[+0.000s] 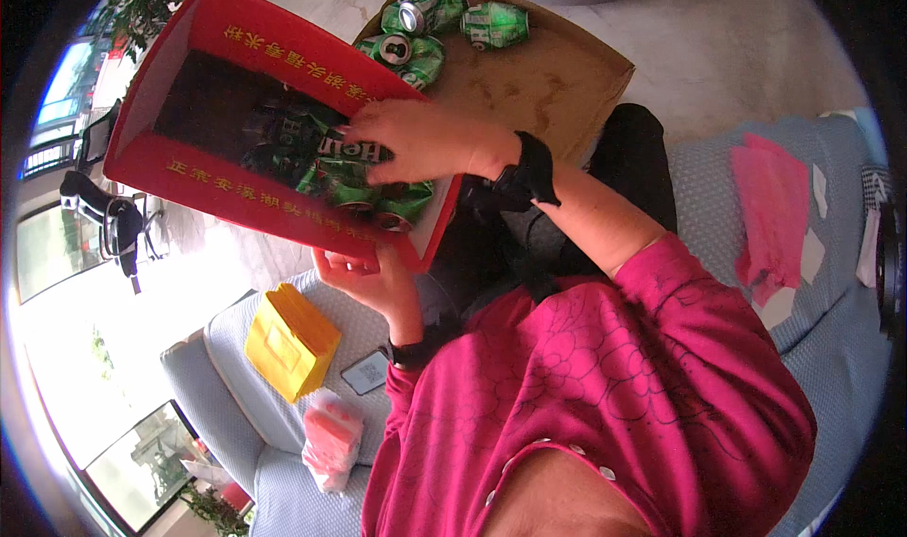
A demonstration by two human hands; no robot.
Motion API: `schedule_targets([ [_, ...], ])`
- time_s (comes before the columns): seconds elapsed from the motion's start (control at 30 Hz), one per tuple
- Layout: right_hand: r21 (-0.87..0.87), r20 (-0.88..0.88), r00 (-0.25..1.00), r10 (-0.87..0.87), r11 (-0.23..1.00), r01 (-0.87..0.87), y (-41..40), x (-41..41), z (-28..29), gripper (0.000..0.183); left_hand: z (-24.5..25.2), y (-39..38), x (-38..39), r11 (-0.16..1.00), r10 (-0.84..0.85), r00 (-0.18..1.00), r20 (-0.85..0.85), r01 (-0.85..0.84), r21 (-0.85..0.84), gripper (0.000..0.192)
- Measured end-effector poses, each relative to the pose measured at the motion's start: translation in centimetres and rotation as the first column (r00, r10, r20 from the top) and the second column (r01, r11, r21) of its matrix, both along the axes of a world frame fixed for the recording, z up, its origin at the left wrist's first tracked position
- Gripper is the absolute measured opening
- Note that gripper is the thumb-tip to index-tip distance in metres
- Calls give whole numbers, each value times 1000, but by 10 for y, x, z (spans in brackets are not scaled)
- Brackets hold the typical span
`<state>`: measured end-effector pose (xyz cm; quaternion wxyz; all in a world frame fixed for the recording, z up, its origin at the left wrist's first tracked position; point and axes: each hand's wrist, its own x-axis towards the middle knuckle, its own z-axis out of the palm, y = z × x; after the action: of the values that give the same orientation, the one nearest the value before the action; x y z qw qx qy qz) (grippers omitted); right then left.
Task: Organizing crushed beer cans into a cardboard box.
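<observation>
A red cardboard box with yellow writing is tilted over my lap, with several crushed green Heineken beer cans inside. My left hand holds the box from below at its near side. Inside the box's right end, my right hand has its thumb and fingers on either side of a crushed can; whether it grips the can is unclear. Behind the box, a brown cardboard tray on the floor side holds several more crushed green cans.
On the blue sofa to the left lie a yellow paper packet, a phone and a pink plastic-wrapped pack. Pink sheets and white paper pieces lie on the sofa at the right.
</observation>
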<state>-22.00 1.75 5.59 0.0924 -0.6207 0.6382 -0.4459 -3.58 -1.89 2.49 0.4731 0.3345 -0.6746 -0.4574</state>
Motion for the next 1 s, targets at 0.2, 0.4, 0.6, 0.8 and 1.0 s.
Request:
schedule_targets([
  [0.2, 136, -25, 999, -34, 990, 37, 12, -23, 8, 32, -4, -3, 5, 999, -38, 999, 12, 38, 9, 74],
  [0.4, -137, 185, 824, -536, 816, 562, 38, -93, -16, 32, -6, -8, 12, 1000, -24, 999, 39, 24, -4, 73],
  [0.6, 94, -374, 568, -733, 580, 809, 50, -172, -138, 52, -12, -10, 10, 1000, -30, 999, -14, 30, -5, 74],
  [0.8, 314, -449, 570, -689, 475, 822, 38, -144, -120, 51, -10, -9, 16, 1000, -12, 999, 33, 13, -12, 72],
  [1.0, 229, -556, 448, -700, 389, 892, 52, -150, -132, 52, -8, -7, 9, 999, -43, 998, 36, 44, -28, 73],
])
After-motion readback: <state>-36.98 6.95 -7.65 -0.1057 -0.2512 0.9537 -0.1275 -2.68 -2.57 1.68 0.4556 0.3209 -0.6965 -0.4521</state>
